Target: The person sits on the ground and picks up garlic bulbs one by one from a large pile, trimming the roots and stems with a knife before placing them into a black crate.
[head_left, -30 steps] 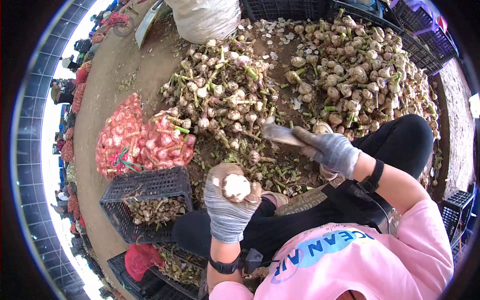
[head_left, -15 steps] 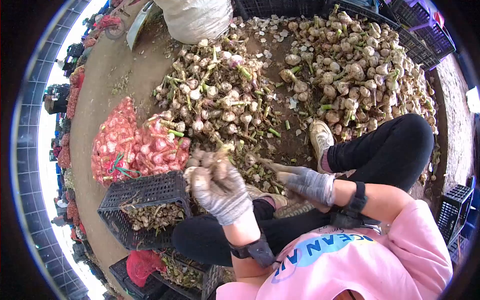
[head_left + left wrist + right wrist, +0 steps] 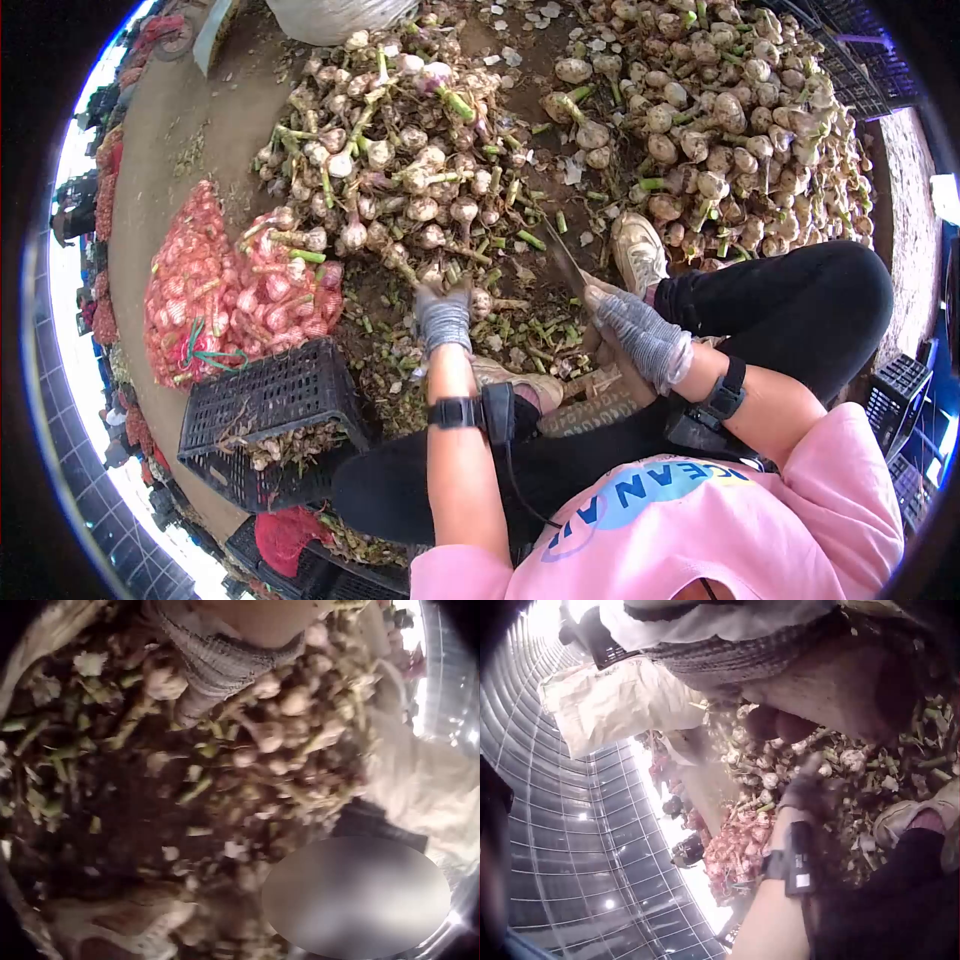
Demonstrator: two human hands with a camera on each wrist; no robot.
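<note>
My left hand (image 3: 442,312), in a grey knit glove, reaches forward to the near edge of a heap of garlic bulbs with stalks (image 3: 400,170). Its fingers (image 3: 214,664) lie among the bulbs and touch them; I see nothing gripped. My right hand (image 3: 637,332), also gloved, grips the handle of a knife (image 3: 566,266) whose blade points up toward the heaps, just right of the left hand. A second garlic heap (image 3: 720,130) lies at the upper right. Cut green stalk pieces (image 3: 520,330) litter the ground between my hands.
A black plastic crate (image 3: 275,395) with trimmed garlic stands at my left knee. Red mesh sacks of garlic (image 3: 225,290) lie beyond it. My shoe (image 3: 638,252) rests beside the right heap. More crates (image 3: 900,385) stand at the right, and a white sack (image 3: 330,15) at the top.
My left hand held a bulb up, swung left toward the crate, and now stretches forward to the heap without it. My right hand with the knife has stayed near my knee.
</note>
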